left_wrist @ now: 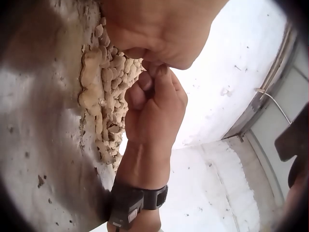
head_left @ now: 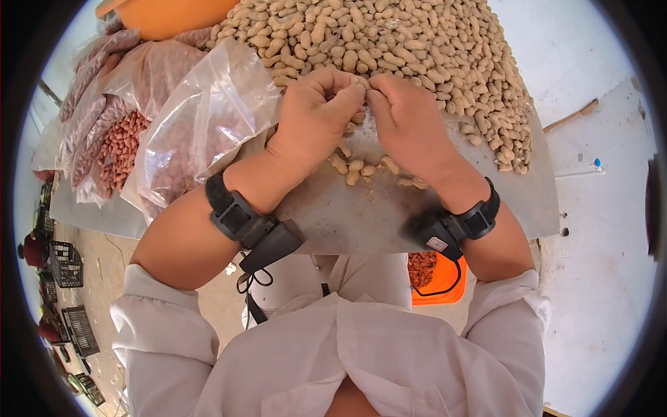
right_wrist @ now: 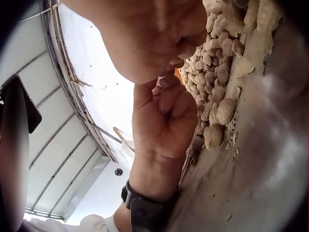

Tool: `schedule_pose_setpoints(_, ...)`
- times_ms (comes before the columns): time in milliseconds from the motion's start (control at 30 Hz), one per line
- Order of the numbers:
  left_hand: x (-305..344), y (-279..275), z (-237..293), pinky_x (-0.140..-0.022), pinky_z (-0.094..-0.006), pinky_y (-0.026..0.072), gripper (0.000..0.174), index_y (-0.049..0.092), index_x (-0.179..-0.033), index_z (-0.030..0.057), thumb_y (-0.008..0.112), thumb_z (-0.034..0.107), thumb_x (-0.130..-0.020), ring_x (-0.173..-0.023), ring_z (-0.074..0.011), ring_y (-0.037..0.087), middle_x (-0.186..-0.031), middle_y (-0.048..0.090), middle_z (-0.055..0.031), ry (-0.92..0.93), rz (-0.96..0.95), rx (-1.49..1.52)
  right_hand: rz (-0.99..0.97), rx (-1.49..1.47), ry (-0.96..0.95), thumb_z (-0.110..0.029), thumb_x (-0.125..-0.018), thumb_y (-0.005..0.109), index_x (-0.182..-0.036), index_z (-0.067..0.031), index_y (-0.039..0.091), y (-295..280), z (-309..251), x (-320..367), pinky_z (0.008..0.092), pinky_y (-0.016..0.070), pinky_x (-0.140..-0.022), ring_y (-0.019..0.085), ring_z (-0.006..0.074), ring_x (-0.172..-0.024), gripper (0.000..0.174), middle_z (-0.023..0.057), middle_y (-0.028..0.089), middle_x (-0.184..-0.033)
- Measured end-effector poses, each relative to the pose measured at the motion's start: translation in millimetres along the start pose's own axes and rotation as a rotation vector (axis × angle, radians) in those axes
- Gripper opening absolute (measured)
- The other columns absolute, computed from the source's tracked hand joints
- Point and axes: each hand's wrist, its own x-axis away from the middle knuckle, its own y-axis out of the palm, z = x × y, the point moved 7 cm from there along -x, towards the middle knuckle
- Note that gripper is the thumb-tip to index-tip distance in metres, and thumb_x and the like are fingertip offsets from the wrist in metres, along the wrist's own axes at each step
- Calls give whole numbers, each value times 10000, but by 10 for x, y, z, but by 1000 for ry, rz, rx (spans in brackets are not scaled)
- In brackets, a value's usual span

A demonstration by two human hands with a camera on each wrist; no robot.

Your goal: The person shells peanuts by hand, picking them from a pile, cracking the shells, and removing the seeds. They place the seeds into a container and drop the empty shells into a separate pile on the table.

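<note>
Shirt [head_left: 333,347] first, white with the sleeves pushed up, filling the bottom of the head view. Both forearms reach out from it over the near edge of the bench [head_left: 347,222], which looks like a dull grey metal sheet. There's a black strap [head_left: 240,215] with a little camera on each wrist.

Just past those, the left hand [head_left: 313,118] and right hand [head_left: 410,121] are pressed together around the middle of the bench. Fingers are curled in, and the thumbs and fingertips meet on a single peanut pod [head_left: 362,83]. Both hands are clamped on it, pinching from either side, so neither is really nearer. It sits right at the seam between them, lifted off the bench.

As far as I can make out, its long axis runs across from one hand to the other. The fingertips hide most of it though, and the wrist views only show knuckles, so don't quote me on that.

Under the hands, a few loose pods [head_left: 356,169] lie scattered on the bare metal, closer to the near edge than the held one.

Straight beyond the fingertips, practically touching them, the big pile [head_left: 417,42] of unshelled peanuts starts. It covers the far part of the bench and spills down along the right edge.

Along the left edge sit clear plastic bags [head_left: 201,118] of reddish shelled nuts, with an orange tub [head_left: 167,15] at the far left corner.
</note>
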Motion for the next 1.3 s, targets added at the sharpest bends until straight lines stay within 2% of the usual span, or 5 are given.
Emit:
schedule_pose_setpoints(467,27,37,-57,-447,-185,300,79,571,-865,32,559,110,-860,-506,-31,384,-712,533,10,-89,4,173,-16,-216,217,-127,-841,491,-727,31,538,2,137,5,384,422,-568,522,356,-609,201,194,549,-651)
schedule_pose_setpoints(767,27,61,-44,-445,-183,285,112,587,-919,26,540,114,-868,-486,-30,370,-727,543,7,-94,-6,209,-34,-695,489,-202,-881,486,-682,16,537,166,375,81,263,350,-456,443,94,-478,300,43,489,-537)
schedule_pose_setpoints(867,26,54,-55,-447,-181,281,141,592,-960,21,529,110,-870,-488,-29,370,-735,539,12,-87,4,195,14,-865,592,-215,-897,468,-719,-2,544,168,412,110,226,323,-424,416,80,-439,288,22,506,-540)
schedule_pose_setpoints(1067,23,81,-48,-448,-182,279,159,576,-975,18,486,107,-879,-498,-37,362,-737,539,-1,-126,-37,325,6,-887,496,-234,-911,460,-786,-5,539,179,422,68,228,343,-415,434,87,-421,272,43,524,-551)
schedule_pose_setpoints(1300,-7,77,-162,-429,-207,257,169,535,-855,23,425,148,-887,-493,-72,339,-696,541,-52,-287,-40,638,75,-293,131,-156,-847,567,-877,2,554,24,211,-3,306,427,-523,545,194,-563,161,106,554,-652)
